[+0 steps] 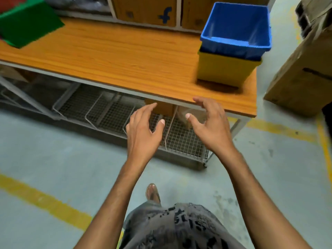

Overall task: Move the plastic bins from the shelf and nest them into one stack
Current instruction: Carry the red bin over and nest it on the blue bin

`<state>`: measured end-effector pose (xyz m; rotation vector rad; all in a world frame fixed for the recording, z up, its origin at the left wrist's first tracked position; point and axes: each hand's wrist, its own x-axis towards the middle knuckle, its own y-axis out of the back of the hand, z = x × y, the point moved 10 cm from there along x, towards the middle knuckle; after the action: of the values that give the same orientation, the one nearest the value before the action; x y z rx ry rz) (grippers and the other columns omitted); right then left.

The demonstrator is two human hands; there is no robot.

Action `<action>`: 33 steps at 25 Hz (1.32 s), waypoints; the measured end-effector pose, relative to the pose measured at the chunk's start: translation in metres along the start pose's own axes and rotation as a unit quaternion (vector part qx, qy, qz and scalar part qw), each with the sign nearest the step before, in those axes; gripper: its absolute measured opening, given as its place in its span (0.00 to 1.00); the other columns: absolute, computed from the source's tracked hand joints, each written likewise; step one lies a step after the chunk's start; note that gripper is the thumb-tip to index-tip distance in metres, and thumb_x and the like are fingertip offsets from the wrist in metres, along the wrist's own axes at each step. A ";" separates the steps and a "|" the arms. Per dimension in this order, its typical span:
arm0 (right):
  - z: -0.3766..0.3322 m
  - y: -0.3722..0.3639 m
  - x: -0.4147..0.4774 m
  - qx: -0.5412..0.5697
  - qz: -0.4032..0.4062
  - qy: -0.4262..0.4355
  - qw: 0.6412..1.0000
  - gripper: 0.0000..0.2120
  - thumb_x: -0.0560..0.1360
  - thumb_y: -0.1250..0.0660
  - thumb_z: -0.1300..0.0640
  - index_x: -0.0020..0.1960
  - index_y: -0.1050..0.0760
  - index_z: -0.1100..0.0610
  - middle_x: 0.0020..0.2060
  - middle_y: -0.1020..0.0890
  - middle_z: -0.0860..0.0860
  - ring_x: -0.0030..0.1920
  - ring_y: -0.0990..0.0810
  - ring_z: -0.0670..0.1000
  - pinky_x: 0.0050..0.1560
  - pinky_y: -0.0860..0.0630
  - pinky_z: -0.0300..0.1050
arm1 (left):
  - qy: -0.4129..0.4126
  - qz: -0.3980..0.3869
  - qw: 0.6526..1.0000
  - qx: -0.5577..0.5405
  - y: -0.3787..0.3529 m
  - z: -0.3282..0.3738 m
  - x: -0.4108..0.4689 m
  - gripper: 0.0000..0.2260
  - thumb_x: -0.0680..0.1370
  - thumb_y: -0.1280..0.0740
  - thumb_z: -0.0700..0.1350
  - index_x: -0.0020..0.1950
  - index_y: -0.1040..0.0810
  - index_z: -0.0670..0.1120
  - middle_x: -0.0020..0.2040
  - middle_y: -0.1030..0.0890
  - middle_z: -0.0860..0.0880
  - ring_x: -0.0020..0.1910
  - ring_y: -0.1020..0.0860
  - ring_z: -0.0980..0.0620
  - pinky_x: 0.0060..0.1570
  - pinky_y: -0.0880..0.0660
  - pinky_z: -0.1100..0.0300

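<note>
A blue plastic bin (237, 27) sits nested inside a yellow bin (224, 69) on the right end of the wooden table (111, 54). At the table's far left lie a green bin (27, 22) and part of a red one (9, 2), both blurred and cut off by the frame. My left hand (143, 130) and my right hand (210, 123) hover in front of the table's front edge, below the stack. Both have spread fingers and hold nothing.
Cardboard boxes (145, 9) stand behind the table on a white rack. A wire mesh shelf (125, 114) with a small box lies under the table. Large cartons (305, 69) stand to the right. Yellow lines (45, 200) mark the grey floor.
</note>
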<state>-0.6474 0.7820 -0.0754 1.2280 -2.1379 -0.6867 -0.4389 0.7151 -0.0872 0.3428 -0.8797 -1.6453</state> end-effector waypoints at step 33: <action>-0.374 -0.581 0.121 0.394 -0.271 -0.108 0.871 0.34 0.65 0.18 0.68 0.66 0.24 0.48 0.60 0.17 0.51 0.60 0.18 0.56 0.62 0.18 0.51 | 0.288 0.194 0.880 -0.326 0.371 -0.540 0.106 0.25 0.77 0.25 0.37 0.70 0.26 0.53 0.66 0.21 0.53 0.61 0.18 0.55 0.52 0.22 0.69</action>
<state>-0.0956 0.3615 -0.1780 2.3391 -2.3477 -0.1193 0.1439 0.4084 -0.1652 0.1478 0.0798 -1.2575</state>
